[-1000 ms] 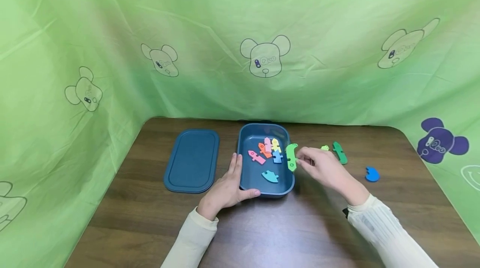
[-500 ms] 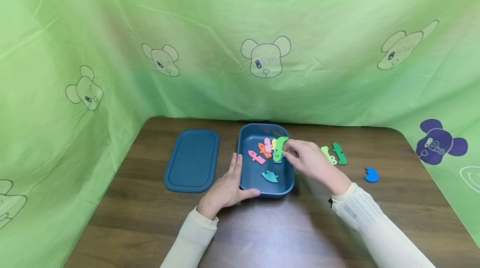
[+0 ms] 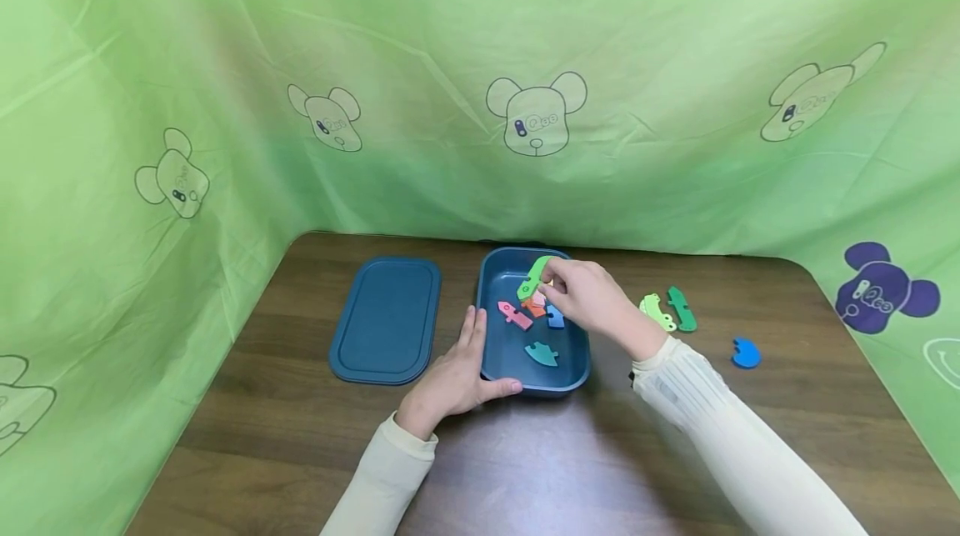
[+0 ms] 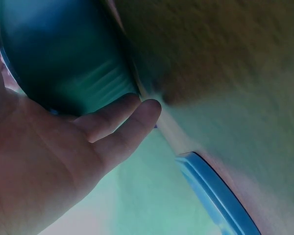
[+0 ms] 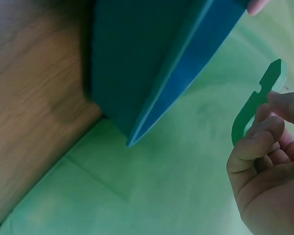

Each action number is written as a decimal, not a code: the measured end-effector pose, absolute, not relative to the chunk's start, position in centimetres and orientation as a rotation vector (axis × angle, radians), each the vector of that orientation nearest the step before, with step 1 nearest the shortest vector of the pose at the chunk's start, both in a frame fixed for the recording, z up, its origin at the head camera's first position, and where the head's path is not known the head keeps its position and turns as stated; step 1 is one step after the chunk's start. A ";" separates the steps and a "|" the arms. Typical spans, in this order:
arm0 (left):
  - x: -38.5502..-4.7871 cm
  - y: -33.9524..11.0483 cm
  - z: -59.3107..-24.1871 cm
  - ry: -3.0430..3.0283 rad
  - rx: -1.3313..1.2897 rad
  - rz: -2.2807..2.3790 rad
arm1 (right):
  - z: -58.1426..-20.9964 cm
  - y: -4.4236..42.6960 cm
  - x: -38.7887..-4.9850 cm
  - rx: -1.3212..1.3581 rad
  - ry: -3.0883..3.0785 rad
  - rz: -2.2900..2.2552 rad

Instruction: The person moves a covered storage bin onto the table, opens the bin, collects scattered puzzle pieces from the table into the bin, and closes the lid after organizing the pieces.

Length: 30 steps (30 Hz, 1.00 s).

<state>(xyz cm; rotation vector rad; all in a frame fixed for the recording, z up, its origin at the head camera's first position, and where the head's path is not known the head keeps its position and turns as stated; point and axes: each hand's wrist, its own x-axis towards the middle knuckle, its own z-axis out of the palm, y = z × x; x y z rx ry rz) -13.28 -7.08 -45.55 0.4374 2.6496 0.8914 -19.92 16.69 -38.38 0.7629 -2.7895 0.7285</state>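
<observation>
My right hand pinches a bright green puzzle piece between thumb and fingers, above the far half of a dark blue box. The right wrist view shows the notched, curved edge of that green piece. Inside the box lie a pink piece, a teal piece, a blue piece and an orange piece; my right hand partly covers others. My left hand rests against the box's near left corner, fingers straight along its side, thumb stretched along the near edge.
A dark blue lid lies flat on the wooden table, left of the box. To the right lie a light green piece, a dark green piece and a blue piece. A green curtain hangs behind the table.
My right hand has carried the green puzzle piece leftward, from the box's right rim to above its far half. The light green piece on the table is now uncovered. My left hand stays put.
</observation>
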 end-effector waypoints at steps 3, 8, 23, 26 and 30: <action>-13.3 -7.1 -45.5 2.650 0.438 0.886 | -38.3 16.0 -20.6 0.755 -2.804 0.750; -13.6 -7.2 -45.5 2.647 0.448 0.877 | -38.5 14.9 -21.8 0.735 -2.824 0.782; -14.1 -7.4 -45.1 2.641 0.464 0.851 | -38.7 13.0 -24.4 0.507 -2.876 0.954; -14.0 -7.3 -45.0 2.642 0.458 0.847 | -38.9 12.8 -24.6 0.493 -2.895 0.967; -13.8 -7.2 -45.0 2.640 0.446 0.845 | -39.0 12.8 -24.7 0.487 -2.926 0.965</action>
